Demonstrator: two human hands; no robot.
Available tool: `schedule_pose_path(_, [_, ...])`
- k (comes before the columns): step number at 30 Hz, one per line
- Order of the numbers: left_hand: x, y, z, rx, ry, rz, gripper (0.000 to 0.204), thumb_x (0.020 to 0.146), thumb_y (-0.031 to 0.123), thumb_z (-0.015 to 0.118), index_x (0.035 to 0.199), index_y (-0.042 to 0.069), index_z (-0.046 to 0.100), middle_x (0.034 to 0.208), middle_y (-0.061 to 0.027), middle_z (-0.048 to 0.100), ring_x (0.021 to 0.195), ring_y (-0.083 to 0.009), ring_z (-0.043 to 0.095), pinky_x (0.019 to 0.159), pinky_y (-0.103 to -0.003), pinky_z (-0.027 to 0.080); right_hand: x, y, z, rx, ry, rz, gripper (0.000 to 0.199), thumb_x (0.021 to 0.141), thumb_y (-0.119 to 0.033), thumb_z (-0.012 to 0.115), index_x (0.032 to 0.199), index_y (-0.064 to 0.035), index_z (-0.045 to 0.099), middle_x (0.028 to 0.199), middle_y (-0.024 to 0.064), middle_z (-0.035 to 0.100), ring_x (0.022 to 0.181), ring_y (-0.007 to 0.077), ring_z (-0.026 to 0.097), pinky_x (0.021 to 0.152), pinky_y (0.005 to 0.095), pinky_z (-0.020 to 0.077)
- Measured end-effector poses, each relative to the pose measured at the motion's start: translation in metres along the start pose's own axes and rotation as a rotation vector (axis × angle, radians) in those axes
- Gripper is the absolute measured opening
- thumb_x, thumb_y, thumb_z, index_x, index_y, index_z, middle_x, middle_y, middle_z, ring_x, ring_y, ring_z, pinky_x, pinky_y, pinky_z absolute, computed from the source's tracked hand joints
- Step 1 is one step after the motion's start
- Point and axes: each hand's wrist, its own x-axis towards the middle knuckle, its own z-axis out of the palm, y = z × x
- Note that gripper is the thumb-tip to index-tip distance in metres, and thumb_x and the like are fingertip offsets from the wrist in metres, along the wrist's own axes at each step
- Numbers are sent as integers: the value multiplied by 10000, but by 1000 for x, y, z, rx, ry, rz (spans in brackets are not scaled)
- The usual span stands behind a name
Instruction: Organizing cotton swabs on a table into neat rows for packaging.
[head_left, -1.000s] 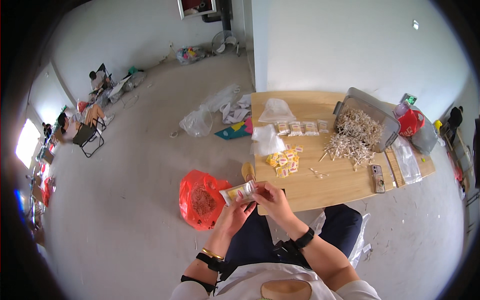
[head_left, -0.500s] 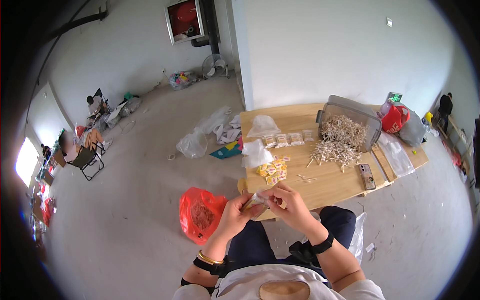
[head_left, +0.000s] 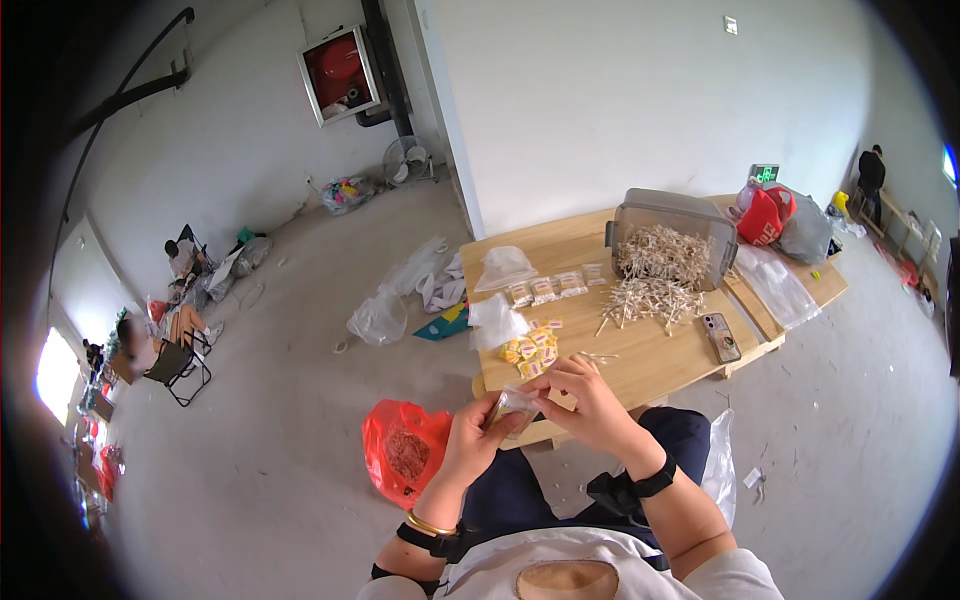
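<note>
My left hand (head_left: 470,442) is closed around a small clear plastic bag (head_left: 516,401) in front of the table edge, over my lap. With its fingertips, my right hand (head_left: 590,408) pinches the upper edge of the same bag. What lies inside the bag is mostly hidden by my fingers. Just beyond my hands are a heap of small yellow-and-white packets (head_left: 530,346) and a few loose cotton swabs (head_left: 600,357). Farther back, many cotton swabs (head_left: 655,300) spill from a grey translucent bin (head_left: 724,238) tipped on its side. Several filled small bags (head_left: 544,290) stand in a row.
Stacks of clear bags (head_left: 503,268) lie on the wooden table (head_left: 650,375). A phone (head_left: 720,338) rests near its front edge. At the right end are red and grey bags (head_left: 768,215). An open red plastic bag (head_left: 384,440) sits on the floor by my left forearm. Other people sit far left.
The view has turned slightly, so the table appears tilted and shifted left. Both hands keep hold of the small bag, whose clear upper part now shows more between them.
</note>
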Motion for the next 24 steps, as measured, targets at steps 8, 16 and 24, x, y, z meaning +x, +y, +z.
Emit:
schedule_pose_path(8, [-1,-6,9,-22,58,15,225,951,105,687,1135,-15,643,965,6,675,882,-48,591,798,-226,490,-7,-11,-11,-147,5,-35,155,814,-111,760,968,-115,754,919,18,628,946,241,554,890,375,404])
schedule_pose_path(16, [3,-7,15,-134,8,5,244,946,114,696,1149,-2,625,1025,6,665,925,-45,584,823,-230,485,-10,8,-5,62,168,-4,185,819,-91,761,1001,-106,731,902,33,588,965,243,560,867,369,448])
schedule_pose_path(24, [5,-20,29,-235,28,42,292,963,103,668,1215,37,535,1147,-2,616,1044,-45,546,918,-251,461,-29,42,15,773,34,451,195,960,-138,697,1061,23,654,964,-7,667,848,35,599,751,209,485])
